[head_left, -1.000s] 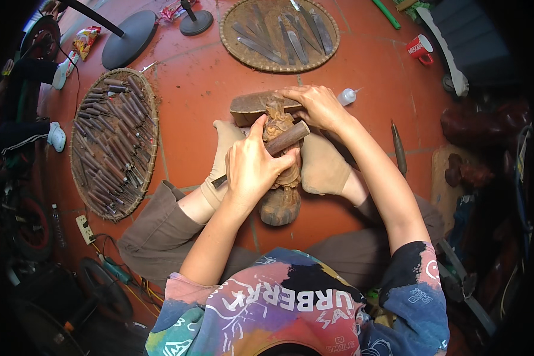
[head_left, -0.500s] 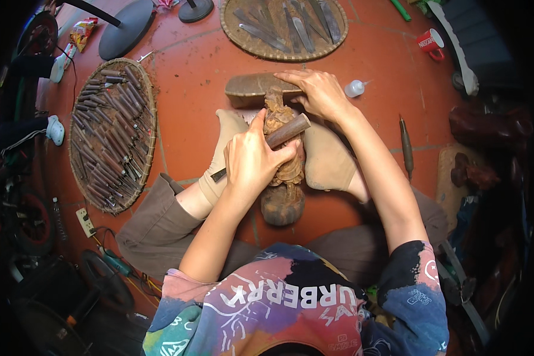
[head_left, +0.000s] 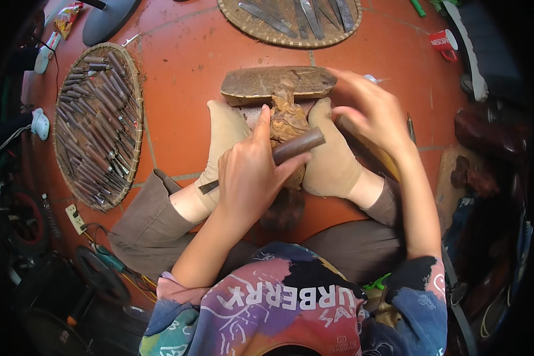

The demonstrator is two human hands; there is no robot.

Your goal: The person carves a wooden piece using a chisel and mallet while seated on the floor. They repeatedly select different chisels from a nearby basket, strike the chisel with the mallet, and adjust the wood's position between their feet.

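My left hand (head_left: 249, 172) is closed around a chisel (head_left: 301, 146). Its round wooden handle sticks out to the right and its dark flat blade to the lower left. Under that hand stretches a carved wooden figure (head_left: 288, 118), its near end in shadow. The far end of the figure rests on a thick wooden block (head_left: 261, 83). Socked feet flank the carving on both sides. My right hand (head_left: 374, 113), slightly blurred, is off to the right of the block with thumb and fingers apart and nothing in it. Below it lies a long brown wooden piece (head_left: 371, 147), partly hidden.
An oval woven tray (head_left: 137, 113) full of wooden-handled chisels lies at left. Another round tray (head_left: 279, 40) at the far side holds flat metal blades. A red mug (head_left: 442, 44) is tipped at far right. A power strip (head_left: 75, 219) and cables lie at lower left.
My right hand has let go of the wooden block and moved right and nearer. The left hand still holds the chisel across the carving. The whole view has shifted slightly.
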